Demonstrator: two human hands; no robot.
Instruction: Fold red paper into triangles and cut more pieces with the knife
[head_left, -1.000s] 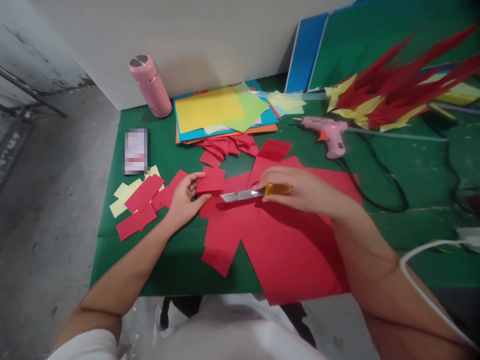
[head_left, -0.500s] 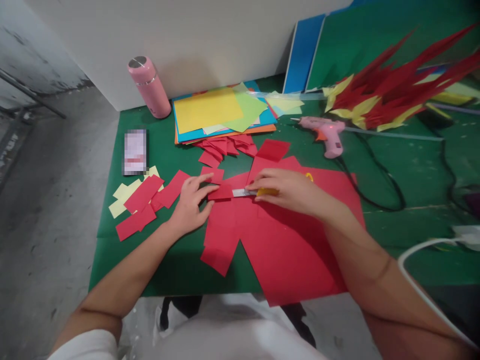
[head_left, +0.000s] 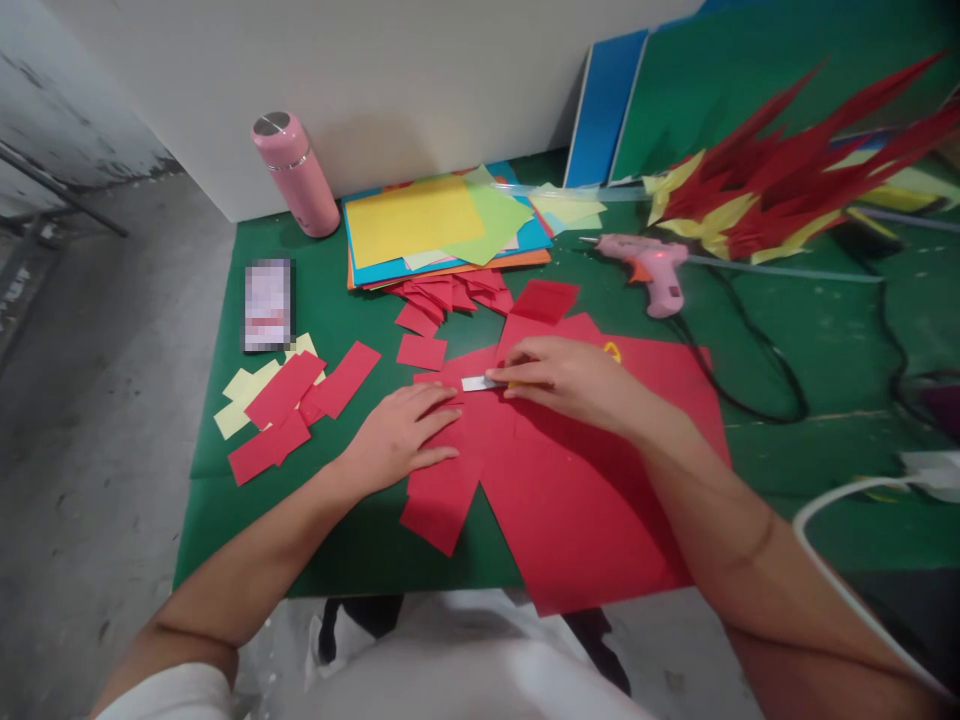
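My left hand (head_left: 401, 435) lies flat with its fingers apart on red paper pieces (head_left: 442, 505), left of the blade. My right hand (head_left: 566, 385) is closed around a utility knife (head_left: 475, 383). Its flat silver blade points left over the red paper, and a little yellow of its body shows between my fingers. Under my right hand and forearm spreads a large red paper sheet (head_left: 592, 530). Behind this hand a small yellow loop (head_left: 613, 352) shows; I cannot tell what it belongs to. A small red rectangle (head_left: 421, 352) lies just beyond my left fingers.
Red and pale yellow cut pieces (head_left: 285, 390) lie at left, near a phone (head_left: 268, 305) and a pink bottle (head_left: 300, 180). Coloured sheets (head_left: 420, 220) are stacked at the back. A pink glue gun (head_left: 649, 268) with a black cord and a red-yellow paper flame (head_left: 780, 180) are at right.
My left hand has moved right and toward me, from the small red piece near the blade tip to lying flat on the paper. My right hand with the knife has barely moved.
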